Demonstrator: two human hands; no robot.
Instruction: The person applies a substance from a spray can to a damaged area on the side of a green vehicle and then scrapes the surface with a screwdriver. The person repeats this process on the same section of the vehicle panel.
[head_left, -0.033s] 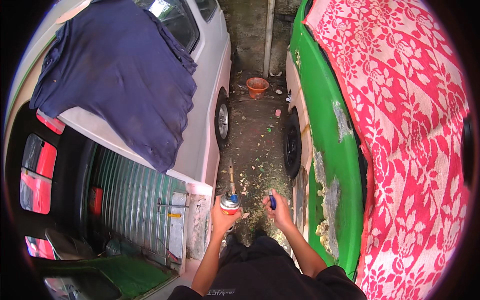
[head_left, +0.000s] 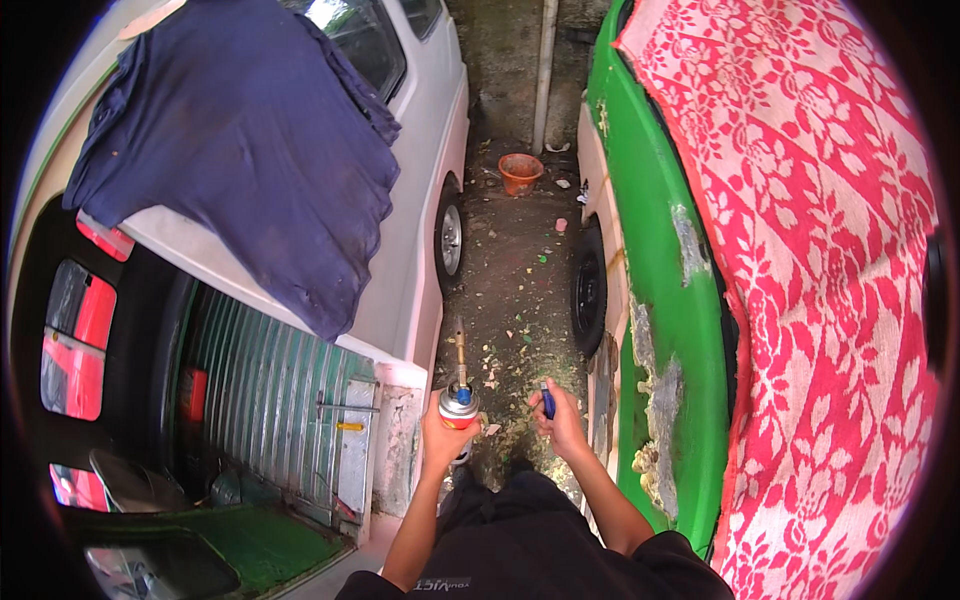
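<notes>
My left hand (head_left: pixel 446 435) is closed around a gas canister (head_left: pixel 459 410) fitted with a blue valve (head_left: pixel 463 395) and a brass torch nozzle (head_left: pixel 461 350), held upright low in the centre. Just to its right, my right hand (head_left: pixel 558 425) grips a small blue lighter (head_left: pixel 548 403), thumb alongside it. The green car panel (head_left: pixel 650 230) on my right has patches of flaking filler and bare grey (head_left: pixel 665 420). On my left stands a white vehicle (head_left: pixel 420 120) with an open rear bed (head_left: pixel 260 360).
A dark blue cloth (head_left: pixel 240 160) covers part of the white vehicle; a red floral blanket (head_left: pixel 820 300) drapes the green car. Between them, debris lies on the narrow dirt floor (head_left: pixel 510 280), with an orange pot (head_left: pixel 521 175) near a vertical pipe (head_left: pixel 545 70) on the back wall (head_left: pixel 495 60).
The whole view has shifted very slightly, with the background a few pixels to the right. My hands and what they hold look the same.
</notes>
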